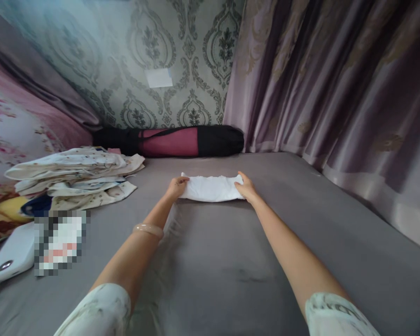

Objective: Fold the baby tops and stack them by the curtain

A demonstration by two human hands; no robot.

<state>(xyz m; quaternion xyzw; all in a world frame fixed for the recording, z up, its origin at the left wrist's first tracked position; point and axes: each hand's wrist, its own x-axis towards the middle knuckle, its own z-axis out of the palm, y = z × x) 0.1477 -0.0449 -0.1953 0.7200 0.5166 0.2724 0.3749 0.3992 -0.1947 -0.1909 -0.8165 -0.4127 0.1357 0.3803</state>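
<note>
I am pinching opposite ends of the white cloth (213, 188) with the left fingers (182, 180) and right fingers (239, 185), both closed on it; it is spanning between them, over the bed (217, 247). I am judging it light, soft, best gripped near its corners. Clothes (80, 163) are lying left of the fingers, a bag (170, 142) beyond, neither obstructing.

Looks like somebody's home, probably a bedroom: smooth grey fabric sheet (336, 219), glossy mauve curtains (301, 88) with gold floral motifs, pale damask-patterned wallpaper (189, 46), plus 1 floppy stack of cream printed clothes (80, 165).
</note>
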